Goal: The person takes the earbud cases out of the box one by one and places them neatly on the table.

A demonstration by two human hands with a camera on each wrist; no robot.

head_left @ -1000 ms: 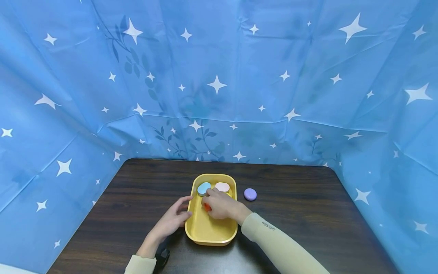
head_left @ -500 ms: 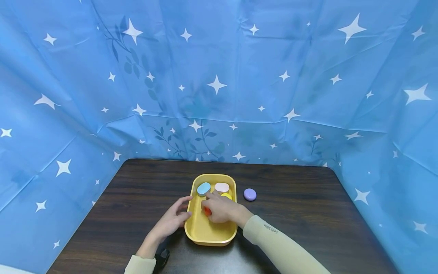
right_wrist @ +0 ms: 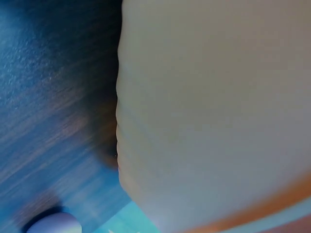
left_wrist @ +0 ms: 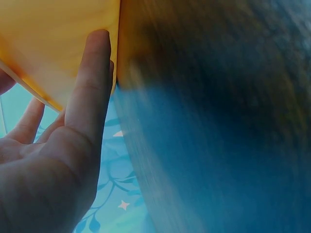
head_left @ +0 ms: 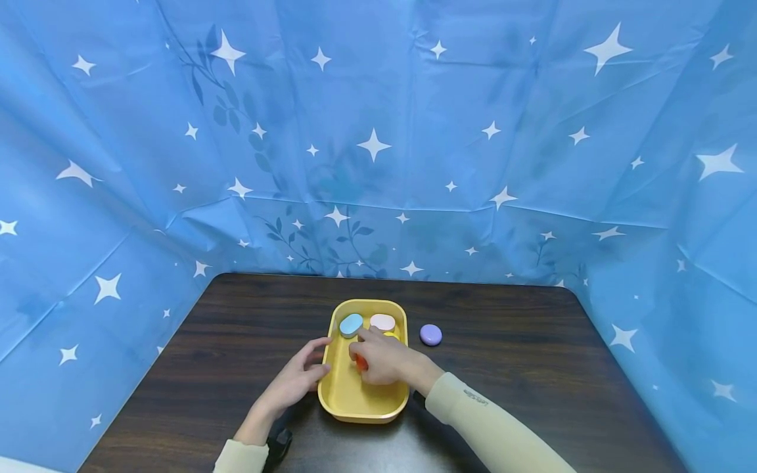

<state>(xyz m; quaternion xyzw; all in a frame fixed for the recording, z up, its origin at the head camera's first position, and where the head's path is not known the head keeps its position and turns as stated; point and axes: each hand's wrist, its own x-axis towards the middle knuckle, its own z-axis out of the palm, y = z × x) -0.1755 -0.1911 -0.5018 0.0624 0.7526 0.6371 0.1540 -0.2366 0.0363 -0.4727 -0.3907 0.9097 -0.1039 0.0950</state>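
Note:
A yellow tray [head_left: 363, 402] stands on the dark wooden table. My right hand [head_left: 383, 358] reaches inside it and pinches a small orange-red piece [head_left: 361, 362], mostly covered by the fingers. At the tray's far end lie a light blue oval piece [head_left: 351, 325] and a pale pink one [head_left: 382, 322]; a yellow piece [head_left: 391, 336] peeks out behind my right hand. My left hand [head_left: 296, 376] rests against the tray's left side, fingers spread and nearly straight. In the left wrist view, the index finger [left_wrist: 90, 87] lies along the tray's outer wall.
A round purple piece [head_left: 431, 335] lies on the table [head_left: 508, 368] just right of the tray. Behind the table hangs a blue curtain [head_left: 414, 164] with white stars. In the right wrist view, the sleeve [right_wrist: 209, 107] blocks most of the scene.
My right hand has shifted slightly to the right and nearer, with the orange-red piece between its fingers. The left hand and the tray have stayed put.

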